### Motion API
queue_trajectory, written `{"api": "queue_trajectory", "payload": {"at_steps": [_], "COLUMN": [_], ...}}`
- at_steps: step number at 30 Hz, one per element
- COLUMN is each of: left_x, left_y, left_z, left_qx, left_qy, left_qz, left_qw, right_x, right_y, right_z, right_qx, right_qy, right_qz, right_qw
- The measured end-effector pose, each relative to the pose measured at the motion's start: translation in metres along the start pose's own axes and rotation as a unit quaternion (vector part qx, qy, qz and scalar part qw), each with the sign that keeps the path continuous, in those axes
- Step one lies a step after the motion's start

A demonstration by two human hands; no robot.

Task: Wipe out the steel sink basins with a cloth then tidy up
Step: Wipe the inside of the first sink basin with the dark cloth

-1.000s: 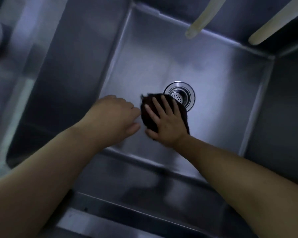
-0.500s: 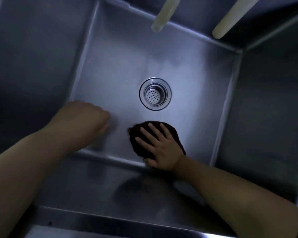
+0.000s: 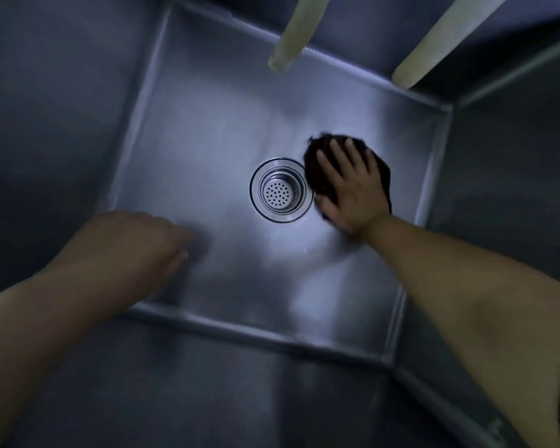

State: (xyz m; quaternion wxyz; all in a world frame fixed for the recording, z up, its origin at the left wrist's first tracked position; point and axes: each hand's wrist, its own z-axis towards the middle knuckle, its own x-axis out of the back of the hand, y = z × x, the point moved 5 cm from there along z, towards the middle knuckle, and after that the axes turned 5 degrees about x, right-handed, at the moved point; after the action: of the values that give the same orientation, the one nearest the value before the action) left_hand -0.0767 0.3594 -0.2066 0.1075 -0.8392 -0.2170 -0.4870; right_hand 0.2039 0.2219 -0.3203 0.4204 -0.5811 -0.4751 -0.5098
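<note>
I look straight down into a deep steel sink basin (image 3: 207, 130) with a round perforated drain strainer (image 3: 280, 190) in the middle of its floor. A dark brown cloth (image 3: 317, 176) lies on the floor just right of the drain. My right hand (image 3: 353, 189) presses flat on the cloth with its fingers spread. My left hand (image 3: 143, 244) hovers low at the basin's near left, blurred, its fingers loosely curled and holding nothing.
Two pale spouts or hoses hang over the far wall, one (image 3: 291, 37) at the centre and one (image 3: 434, 50) to the right. Steep steel walls (image 3: 498, 195) close in the basin on all sides.
My right hand slid the cloth from the near edge of the floor up and to the right, past the drain. My left hand stayed at the near left.
</note>
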Motion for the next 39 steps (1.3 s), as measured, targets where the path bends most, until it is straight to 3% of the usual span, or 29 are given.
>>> {"api": "queue_trajectory", "payload": {"at_steps": [7,13,18,22,33,39], "left_x": [-0.011,-0.008,-0.003,-0.006,-0.003,-0.003], "left_y": [-0.014,-0.011,-0.008,-0.007,-0.002,-0.005], "left_z": [0.005,0.006,0.001,0.001,0.0,0.0], "left_qx": [0.033,0.04,0.033,0.006,0.009,0.017], "left_qy": [-0.015,-0.006,-0.01,-0.01,-0.01,0.004], "left_qz": [-0.031,-0.043,-0.041,-0.033,0.025,-0.006], "left_qw": [0.999,0.998,0.999,0.999,1.0,1.0], "right_x": [0.003,-0.004,-0.017,-0.023,0.001,0.004], "right_y": [0.066,0.029,-0.062,-0.083,0.066,0.099], "right_z": [0.041,-0.023,-0.096,-0.119,0.022,0.026], "right_qx": [-0.147,-0.247,-0.149,-0.039,-0.175,-0.238], "right_qy": [-0.02,-0.019,-0.032,-0.054,-0.021,-0.028], "right_qz": [0.004,0.036,0.033,0.025,0.018,0.017], "right_qw": [0.989,0.968,0.988,0.997,0.984,0.971]}}
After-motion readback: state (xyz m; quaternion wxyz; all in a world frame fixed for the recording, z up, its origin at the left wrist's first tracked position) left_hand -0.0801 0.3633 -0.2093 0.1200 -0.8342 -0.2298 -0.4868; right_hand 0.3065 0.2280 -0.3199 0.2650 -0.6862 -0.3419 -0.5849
